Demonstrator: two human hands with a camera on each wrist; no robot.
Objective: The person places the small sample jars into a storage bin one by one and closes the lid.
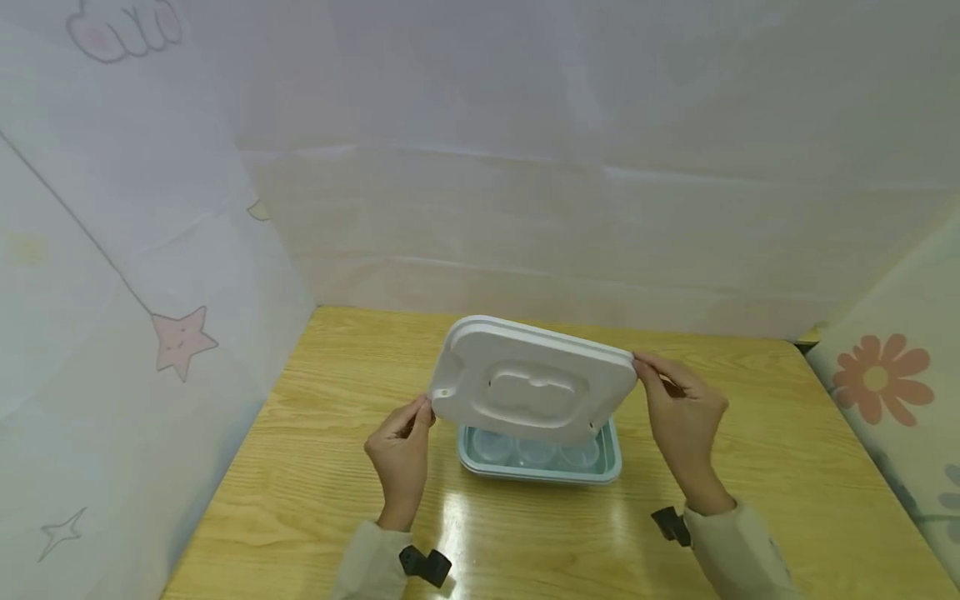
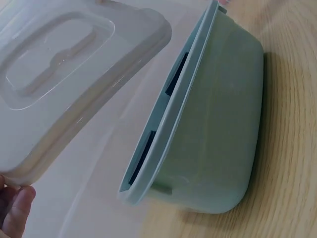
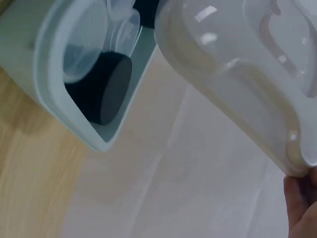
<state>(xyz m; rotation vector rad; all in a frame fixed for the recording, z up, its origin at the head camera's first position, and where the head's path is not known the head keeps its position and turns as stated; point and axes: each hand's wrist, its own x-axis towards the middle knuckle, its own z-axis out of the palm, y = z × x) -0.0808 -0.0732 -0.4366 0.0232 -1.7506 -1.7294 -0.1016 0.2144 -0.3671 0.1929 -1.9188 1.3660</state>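
Note:
A white plastic lid (image 1: 536,379) is held tilted above a pale green box (image 1: 540,477), apart from its rim. My left hand (image 1: 402,454) pinches the lid's left corner between thumb and fingers. At the opposite end, my right hand (image 1: 684,417) pinches the right corner. Several round clear-topped containers (image 1: 536,451) sit inside the box, its back part hidden by the lid in the head view. Dark round-sided objects (image 3: 101,87) also show inside, in the right wrist view. The left wrist view shows the box's green side wall (image 2: 213,114) upright on the table.
The box stands on a light wood-grain table (image 1: 300,475). A pale cloth backdrop (image 1: 562,208) hangs behind the table's far edge. Printed cloth walls flank it, with a pink star (image 1: 183,340) at left and a red flower (image 1: 881,379) at right.

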